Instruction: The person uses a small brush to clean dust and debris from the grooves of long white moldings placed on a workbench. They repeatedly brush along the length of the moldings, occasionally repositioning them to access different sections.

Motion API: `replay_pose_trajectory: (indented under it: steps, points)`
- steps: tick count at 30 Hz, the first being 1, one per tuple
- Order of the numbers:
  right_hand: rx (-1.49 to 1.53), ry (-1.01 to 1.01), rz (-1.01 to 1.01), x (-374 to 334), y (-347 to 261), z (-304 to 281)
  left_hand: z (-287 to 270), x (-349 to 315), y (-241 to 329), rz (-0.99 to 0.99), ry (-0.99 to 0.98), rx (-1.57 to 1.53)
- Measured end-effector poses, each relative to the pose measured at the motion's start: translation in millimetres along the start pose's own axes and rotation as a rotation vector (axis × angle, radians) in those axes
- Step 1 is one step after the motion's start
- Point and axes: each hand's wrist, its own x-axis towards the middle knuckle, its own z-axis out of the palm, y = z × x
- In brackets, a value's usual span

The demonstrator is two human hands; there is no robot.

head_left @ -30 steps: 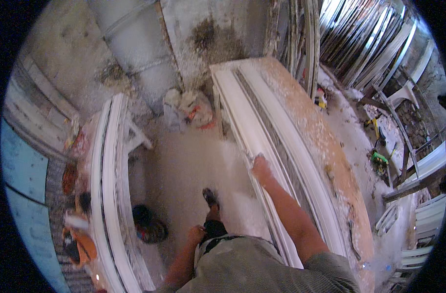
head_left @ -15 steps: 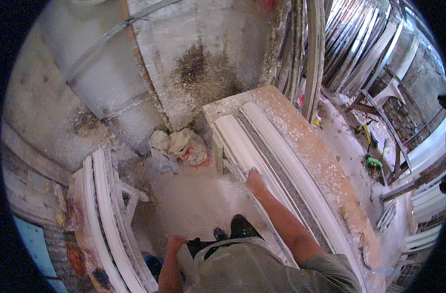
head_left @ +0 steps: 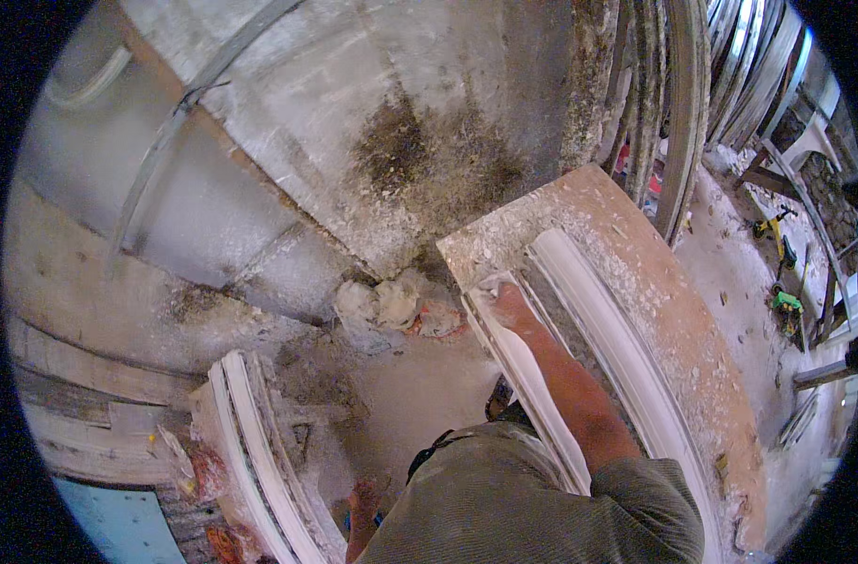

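My right hand point(head_left: 507, 299) rests at the far end of the nearer white moulding strip point(head_left: 532, 381), which lies lengthwise on the board-topped bench. Its fingers are bent and dusted white, and what they hold, if anything, blends with the strip. A second white moulding strip point(head_left: 603, 305) lies parallel on the right, across a grey gap. Low down at my left side hangs my left hand point(head_left: 363, 495), dim and smeared, with its fingers unclear. The nearest things to it are the white strips point(head_left: 250, 451) on the left-hand stand.
The bench top point(head_left: 687, 329) is a brown board scattered with white flakes. Dusty crumpled bags point(head_left: 386, 305) sit on the floor by the stained wall point(head_left: 419, 122). Long strips point(head_left: 678, 113) lean upright at the back right. A yellow-and-black tool point(head_left: 777, 235) lies farther right.
My right hand has slid away from me along the nearer strip to its far end. My body and view have shifted, and my left hand hangs lower in the picture.
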Motion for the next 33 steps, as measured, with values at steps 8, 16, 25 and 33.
replay_pose_trajectory:
  steps: [8, 16, 25, 33]
  points:
    - [0.362, 0.387, 0.212, 56, 44, -169, 80, 96, 15, -0.257, -0.208, 0.754]
    - [0.551, 0.241, 0.737, -11, 87, -193, 94, 174, 86, -0.210, -0.262, 0.822]
    - [-0.207, -0.262, 0.201, -55, -71, -178, 179, 297, 142, -0.229, -0.353, 0.849]
    - [-0.582, -0.416, -0.119, -14, -150, -194, 284, 316, 189, 0.138, -0.371, 0.754]
